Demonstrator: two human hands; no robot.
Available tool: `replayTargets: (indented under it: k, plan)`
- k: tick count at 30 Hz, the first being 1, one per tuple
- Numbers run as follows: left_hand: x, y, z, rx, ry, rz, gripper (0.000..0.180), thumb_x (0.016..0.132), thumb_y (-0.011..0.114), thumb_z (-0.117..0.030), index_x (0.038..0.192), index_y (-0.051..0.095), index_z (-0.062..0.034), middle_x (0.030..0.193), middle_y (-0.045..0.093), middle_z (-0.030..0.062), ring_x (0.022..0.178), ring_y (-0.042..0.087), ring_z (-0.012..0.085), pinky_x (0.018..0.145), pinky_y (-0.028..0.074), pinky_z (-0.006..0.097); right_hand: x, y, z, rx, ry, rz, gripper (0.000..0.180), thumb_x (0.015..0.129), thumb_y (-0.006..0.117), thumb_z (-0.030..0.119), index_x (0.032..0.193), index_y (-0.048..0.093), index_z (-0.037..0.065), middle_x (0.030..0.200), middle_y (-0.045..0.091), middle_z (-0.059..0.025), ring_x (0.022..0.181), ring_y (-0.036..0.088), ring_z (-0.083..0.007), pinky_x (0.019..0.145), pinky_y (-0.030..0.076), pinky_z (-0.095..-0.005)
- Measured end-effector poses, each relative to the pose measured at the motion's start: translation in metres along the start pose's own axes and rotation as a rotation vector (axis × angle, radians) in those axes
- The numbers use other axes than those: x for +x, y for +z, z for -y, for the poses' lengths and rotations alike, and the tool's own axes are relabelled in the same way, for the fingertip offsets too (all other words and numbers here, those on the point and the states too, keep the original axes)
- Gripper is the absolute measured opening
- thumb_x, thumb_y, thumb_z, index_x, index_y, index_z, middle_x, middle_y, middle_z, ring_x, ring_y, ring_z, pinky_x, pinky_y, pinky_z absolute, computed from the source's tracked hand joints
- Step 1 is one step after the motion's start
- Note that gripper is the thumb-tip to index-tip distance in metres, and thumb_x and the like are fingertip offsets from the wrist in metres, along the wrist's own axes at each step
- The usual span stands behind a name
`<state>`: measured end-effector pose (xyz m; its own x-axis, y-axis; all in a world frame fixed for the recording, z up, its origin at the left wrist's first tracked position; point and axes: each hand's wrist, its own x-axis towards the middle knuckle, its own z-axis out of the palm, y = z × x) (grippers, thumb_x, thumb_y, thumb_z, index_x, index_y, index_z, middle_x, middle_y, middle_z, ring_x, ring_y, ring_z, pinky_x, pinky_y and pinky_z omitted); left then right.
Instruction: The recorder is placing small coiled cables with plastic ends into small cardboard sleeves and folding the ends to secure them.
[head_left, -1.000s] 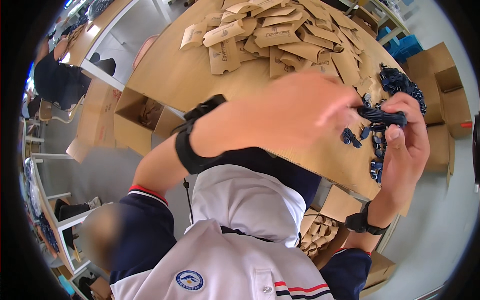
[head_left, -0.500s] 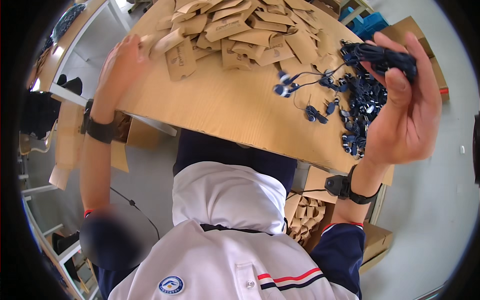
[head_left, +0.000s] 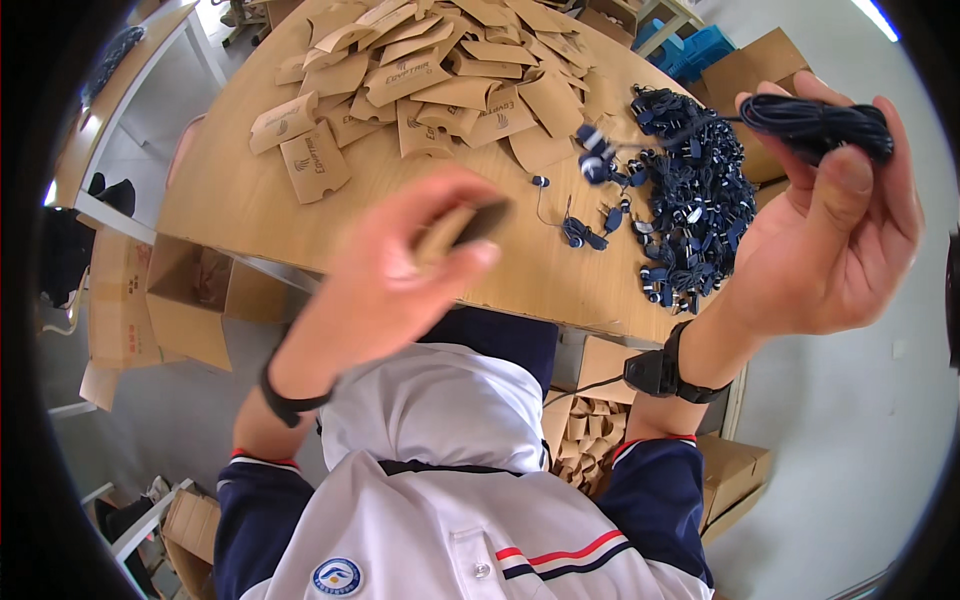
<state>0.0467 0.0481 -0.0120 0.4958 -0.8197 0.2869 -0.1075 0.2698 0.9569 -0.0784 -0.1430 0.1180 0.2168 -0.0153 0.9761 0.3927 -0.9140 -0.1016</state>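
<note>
My right hand [head_left: 850, 235], raised at the right above the table, pinches a coiled bundle of dark blue earphones [head_left: 815, 125] between thumb and fingers. The earbuds [head_left: 597, 158] dangle from its cord out to the left, blurred. My left hand [head_left: 385, 270] is over the table's front edge, smeared by motion. Its fingers curl round a brown cardboard pillow box [head_left: 442, 236], whose dark end points right. Beyond it lies a heap of flat-looking kraft pillow boxes [head_left: 405, 75]. A tangled pile of dark blue earphones [head_left: 700, 180] lies on the right, beside my right hand.
The wooden table [head_left: 230, 215] has a curved-looking edge. An open carton [head_left: 190, 310] stands below it at the left. Another carton of brown boxes [head_left: 592, 435] is under the right side. Behind the earphones are a large carton [head_left: 755, 70] and blue containers [head_left: 705, 50].
My left hand has come from the heap's left edge toward the middle, now with a pillow box in it. My right hand still holds the earphones, slightly lower and farther right.
</note>
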Motion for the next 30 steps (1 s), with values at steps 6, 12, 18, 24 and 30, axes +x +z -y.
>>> replayTargets:
  k: [6,12,18,24,30]
  plan:
    - [0.004,0.032,-0.002,-0.052,-0.063,0.209,0.019,0.086,0.069,-0.011,0.099,0.059,-0.0017,0.083,0.061,-0.0016,0.084,0.057,0.0049,0.077,0.046,0.023,-0.001,-0.012,0.006,0.157,0.071,0.039,0.038,0.097,0.054,0.010,0.123,0.044,-0.017,0.095,0.062,-0.0371,0.076,0.068,-0.0425,0.063,0.063,-0.0491]
    - [-0.001,0.039,0.000,-0.297,-0.160,0.358,0.022,0.085,0.070,-0.004,0.104,0.059,0.0000,0.093,0.061,0.0018,0.087,0.060,0.0085,0.081,0.052,0.027,-0.008,-0.009,0.007,0.943,0.397,0.169,0.042,0.096,0.054,0.009,0.137,0.041,0.006,0.104,0.056,-0.0247,0.073,0.064,-0.0344,0.057,0.063,-0.0479]
    - [-0.001,0.041,-0.001,-0.377,-0.303,0.432,0.024,0.083,0.071,-0.005,0.104,0.060,0.0002,0.091,0.060,0.0045,0.085,0.060,0.0108,0.084,0.059,0.035,-0.006,0.028,-0.038,1.295,0.143,0.487,0.039,0.095,0.052,0.003,0.134,0.046,0.005,0.105,0.054,-0.0187,0.077,0.061,-0.0278,0.054,0.063,-0.0311]
    - [-0.003,0.044,0.000,-0.486,-0.387,0.415,0.023,0.085,0.072,-0.015,0.101,0.062,-0.0015,0.087,0.066,0.0008,0.083,0.060,0.0072,0.080,0.048,0.025,0.006,0.038,-0.048,1.816,0.297,0.815,0.034,0.103,0.036,0.015,0.135,0.047,0.008,0.105,0.053,-0.0199,0.081,0.058,-0.0350,0.057,0.064,-0.0360]
    - [-0.003,0.048,0.004,-0.297,-0.159,0.430,0.022,0.086,0.072,-0.013,0.102,0.062,-0.0020,0.089,0.064,-0.0006,0.085,0.057,0.0052,0.080,0.046,0.024,-0.023,0.051,-0.017,1.039,0.430,0.368,0.032,0.097,0.056,0.016,0.119,0.053,-0.008,0.084,0.064,-0.0249,0.058,0.066,-0.0255,0.046,0.056,-0.0301]
